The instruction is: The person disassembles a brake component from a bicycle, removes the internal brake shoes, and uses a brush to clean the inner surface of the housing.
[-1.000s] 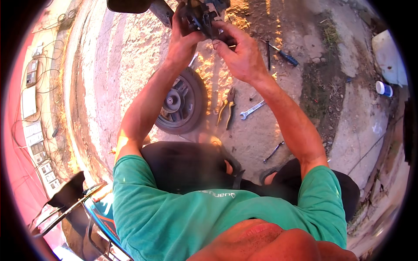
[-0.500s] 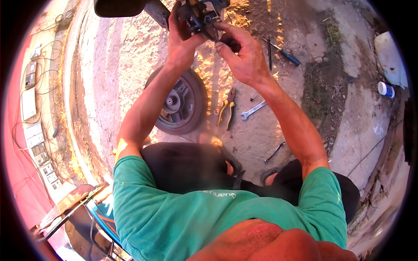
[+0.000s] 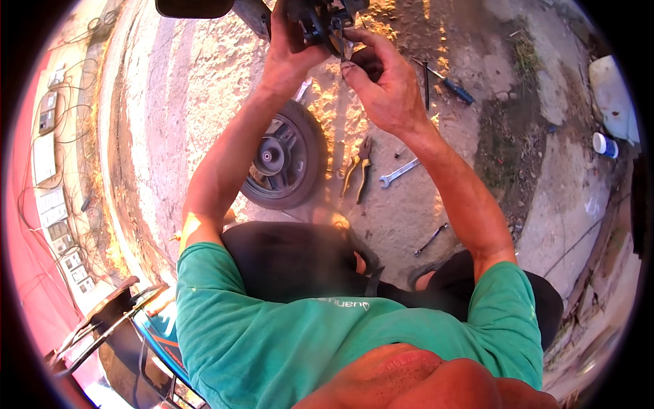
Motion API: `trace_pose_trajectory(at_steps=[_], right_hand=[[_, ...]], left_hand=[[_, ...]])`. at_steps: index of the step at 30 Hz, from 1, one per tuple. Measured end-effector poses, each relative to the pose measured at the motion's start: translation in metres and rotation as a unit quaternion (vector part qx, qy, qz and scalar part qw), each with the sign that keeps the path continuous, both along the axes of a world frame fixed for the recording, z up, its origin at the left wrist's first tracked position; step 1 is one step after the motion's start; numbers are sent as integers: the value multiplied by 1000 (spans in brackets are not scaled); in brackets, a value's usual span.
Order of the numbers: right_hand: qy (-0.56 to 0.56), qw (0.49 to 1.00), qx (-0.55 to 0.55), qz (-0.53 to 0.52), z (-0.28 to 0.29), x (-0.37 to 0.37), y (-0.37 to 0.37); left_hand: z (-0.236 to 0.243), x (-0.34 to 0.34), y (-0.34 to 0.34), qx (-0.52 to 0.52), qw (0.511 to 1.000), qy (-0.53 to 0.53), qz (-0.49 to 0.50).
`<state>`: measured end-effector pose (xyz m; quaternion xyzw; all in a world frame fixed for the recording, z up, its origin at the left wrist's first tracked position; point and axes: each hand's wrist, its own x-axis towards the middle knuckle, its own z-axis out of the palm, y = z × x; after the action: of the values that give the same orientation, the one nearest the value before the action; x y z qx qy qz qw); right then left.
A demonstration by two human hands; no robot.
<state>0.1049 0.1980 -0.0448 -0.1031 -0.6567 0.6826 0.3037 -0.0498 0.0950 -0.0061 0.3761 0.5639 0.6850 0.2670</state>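
Note:
At the top edge, a dark metal mechanical assembly (image 3: 320, 24) with a curved rim hangs off a larger machine. My left hand (image 3: 289, 61) wraps round its left side, most of the fingers hidden behind it. On the other side my right hand (image 3: 388, 85) is closed, thumb and forefinger pinched against the lower right edge of the assembly. A small shiny metal piece (image 3: 346, 51) shows by those fingertips; its kind is too small to tell. Below my left forearm lies a spoked wheel with a black tyre (image 3: 310, 157), flat on the ground.
Yellow-handled pliers (image 3: 356, 170), a combination spanner (image 3: 398, 173), a smaller spanner (image 3: 431, 239) and a blue-handled screwdriver (image 3: 458, 91) lie on the dirt. A dark rod (image 3: 426, 85) is near the screwdriver. At right stand a white-and-blue tub (image 3: 605, 144) and a pale container (image 3: 613, 95).
The assembly and both hands sit slightly higher in view. My right fingertips have shifted a little along its edge, and the small shiny piece now shows more clearly beside them.

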Motion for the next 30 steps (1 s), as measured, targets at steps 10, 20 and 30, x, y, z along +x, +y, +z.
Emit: trace_pose_trajectory(at_steps=[10,20,30], right_hand=[[-72,996,51,20,15,8,7],[-38,997,52,44,-4,4,8],[-16,999,34,19,-8,2,5]], left_hand=[[-5,-7,-4,-37,996,80,6],[-4,-9,-3,-14,998,60,-1],[9,-1,-4,-83,989,114,48]])
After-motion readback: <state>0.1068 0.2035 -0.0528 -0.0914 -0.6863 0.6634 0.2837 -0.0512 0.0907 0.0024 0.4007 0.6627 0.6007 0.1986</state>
